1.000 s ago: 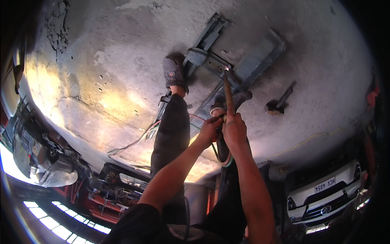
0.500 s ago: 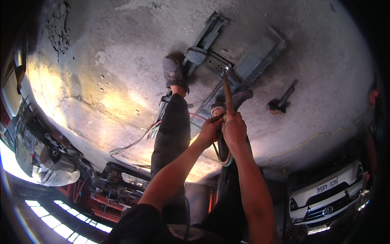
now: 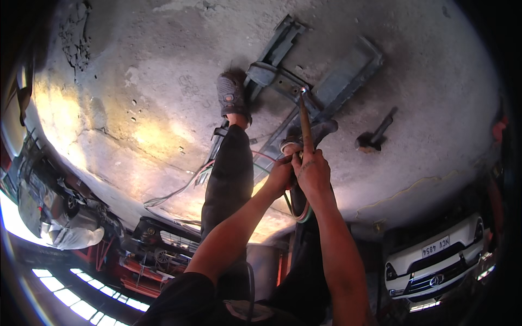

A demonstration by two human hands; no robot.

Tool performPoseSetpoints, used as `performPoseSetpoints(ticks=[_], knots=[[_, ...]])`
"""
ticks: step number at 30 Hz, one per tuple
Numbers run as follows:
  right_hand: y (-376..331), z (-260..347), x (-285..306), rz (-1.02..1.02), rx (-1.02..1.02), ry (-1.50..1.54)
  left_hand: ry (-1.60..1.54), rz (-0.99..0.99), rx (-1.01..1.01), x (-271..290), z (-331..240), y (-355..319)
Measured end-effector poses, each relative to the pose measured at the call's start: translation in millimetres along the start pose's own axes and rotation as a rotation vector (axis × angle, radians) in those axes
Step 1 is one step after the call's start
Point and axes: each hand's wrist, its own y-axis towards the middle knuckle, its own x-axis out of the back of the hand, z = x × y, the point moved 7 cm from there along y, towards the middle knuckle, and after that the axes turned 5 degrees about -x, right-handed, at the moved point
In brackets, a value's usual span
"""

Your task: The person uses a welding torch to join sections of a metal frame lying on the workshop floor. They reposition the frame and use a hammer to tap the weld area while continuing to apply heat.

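- A long brown torch (image 3: pixel 305 126) was gripped in the right hand (image 3: pixel 314 173), the fingers being curled tightly around its rear end
- The left hand (image 3: pixel 280 174) was held right beside the right hand at the same end; its fingers were bent inward, but what was pinched by them could not be told
- The torch was pointed away from the body, its narrow tip set at a small bright spot (image 3: pixel 303 89) on a dark grey metal frame (image 3: pixel 281 83); whether the metal was touched could not be told
- The frame was laid on the concrete floor (image 3: pixel 163 65), ahead of the person, near the left shoe (image 3: pixel 232 93) and the right shoe (image 3: pixel 322 131)
- Red and green hoses (image 3: pixel 303 218) were looped below the hands
- A hammer (image 3: pixel 372 140) was placed on the floor, right of the frame and apart from it
- A white vehicle (image 3: pixel 435 259) was seen at the lower right
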Motion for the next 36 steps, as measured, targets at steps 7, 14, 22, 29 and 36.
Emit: performPoseSetpoints(ticks=[7,14,22,29,36], knots=[[-2,10,7,-0.026,0.013,-0.02,-0.356,-0.015,0.192,-6,-5,-5],[-3,7,-3,0.008,-0.019,-0.026,-0.405,-0.025,0.219,-5,-7,-7],[-2,13,-1,0.004,0.001,-0.075,-0.345,-0.042,0.21,-5,-19,-11],[-4,14,-2,-0.02,0.016,-0.053,-0.445,-0.042,0.223,-5,-13,-10],[1,9,-10,0.019,-0.026,-0.014,-0.443,-0.044,0.232,-4,-12,-9]])
